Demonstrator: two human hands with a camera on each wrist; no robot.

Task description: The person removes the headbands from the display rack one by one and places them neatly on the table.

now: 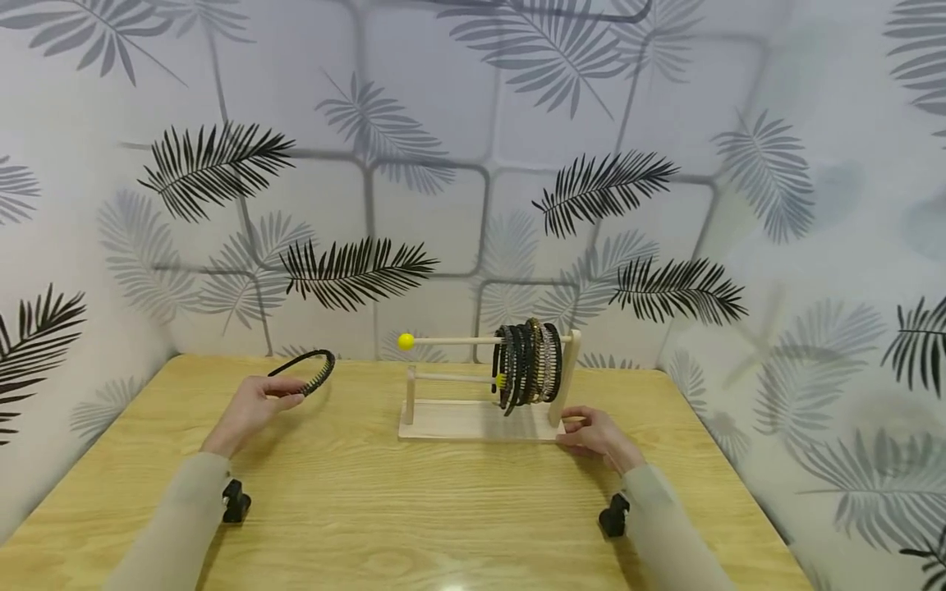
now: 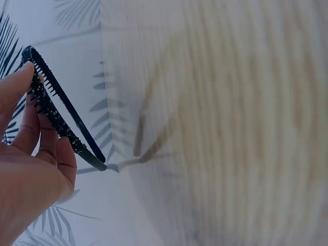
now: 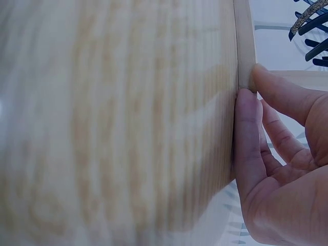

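In the head view my left hand (image 1: pixel 253 408) pinches a black toothed headband (image 1: pixel 322 374) above the left side of the table. The left wrist view shows small bright studs along that headband (image 2: pixel 55 114), its two ends pointing away from the hand. My right hand (image 1: pixel 597 435) grips the right end of a wooden headband rack (image 1: pixel 454 420) by its base, thumb and index finger at the corner of the base (image 3: pixel 246 46) in the right wrist view. Several headbands (image 1: pixel 526 365), black, gold and silvery, hang bunched at the right end of the rack's upper rod.
The rack's upper rod (image 1: pixel 454 340) ends on the left in a yellow ball (image 1: pixel 406 341); a shorter rod (image 1: pixel 451 377) runs below it. Behind the wooden table (image 1: pixel 414 509) stands a wall (image 1: pixel 429 213) with a leaf pattern.
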